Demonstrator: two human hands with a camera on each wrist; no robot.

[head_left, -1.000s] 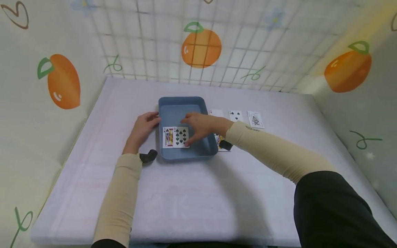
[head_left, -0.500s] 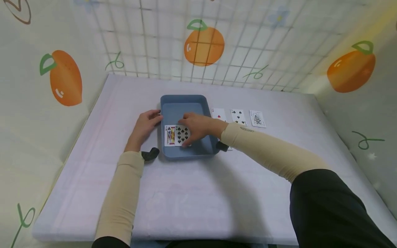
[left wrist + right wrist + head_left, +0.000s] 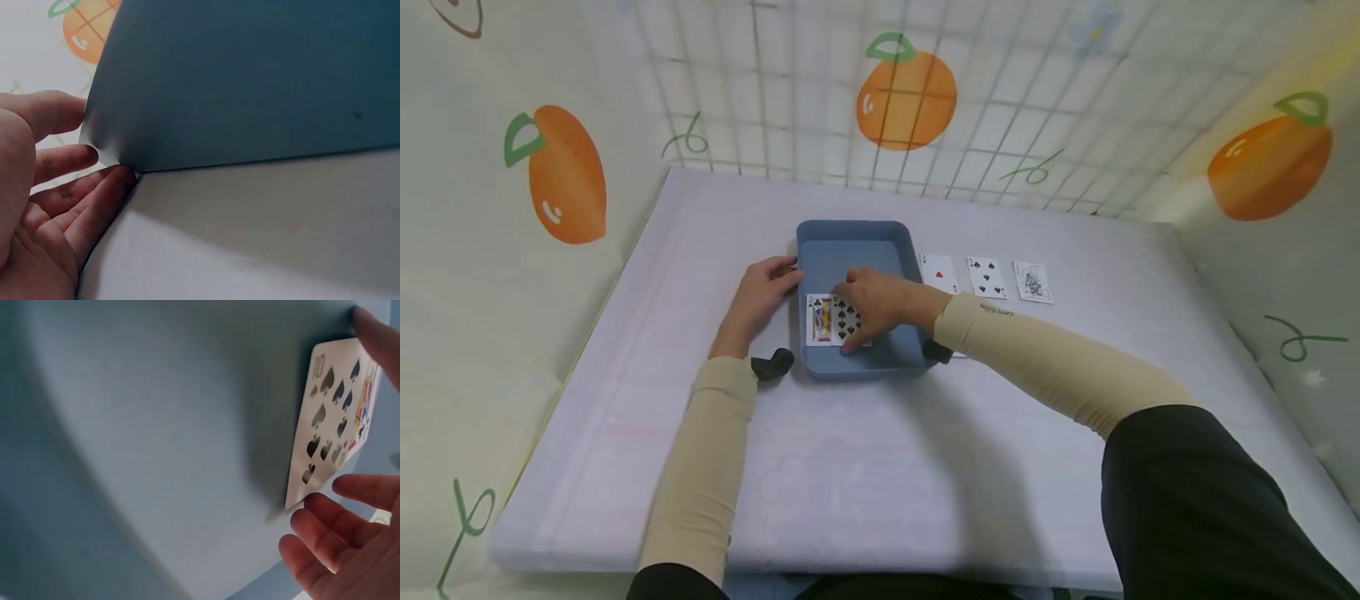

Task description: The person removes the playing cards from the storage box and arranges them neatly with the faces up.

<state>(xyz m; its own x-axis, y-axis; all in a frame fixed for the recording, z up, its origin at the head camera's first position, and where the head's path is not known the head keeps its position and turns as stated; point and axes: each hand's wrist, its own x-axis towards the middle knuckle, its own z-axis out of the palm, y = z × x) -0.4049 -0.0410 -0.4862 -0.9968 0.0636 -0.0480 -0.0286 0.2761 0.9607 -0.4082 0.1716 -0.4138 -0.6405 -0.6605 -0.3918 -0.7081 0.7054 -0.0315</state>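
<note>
A blue-grey tray (image 3: 857, 252) stands on the white-covered table. Inside it, near the front left, a ten of spades (image 3: 847, 322) lies beside and partly over a face card of clubs (image 3: 821, 321). My right hand (image 3: 883, 302) spans the ten: the right wrist view has the thumb at one short end and the fairly straight fingers (image 3: 334, 515) right at the other. Outside the tray, my left hand (image 3: 758, 293) rests its fingertips against the left wall, which the left wrist view shows as a blue side (image 3: 250, 87).
Right of the tray lie a card with one red heart (image 3: 938, 273), a spade card (image 3: 987, 277) and a joker (image 3: 1033, 282). Another card is mostly hidden under my right forearm. A wire grid (image 3: 985, 108) behind a printed sheet rises along the back edge.
The head view has shifted, so everything sits slightly higher and further right in it. My right hand has moved a little left over the ten. Both cards keep their place in the tray.
</note>
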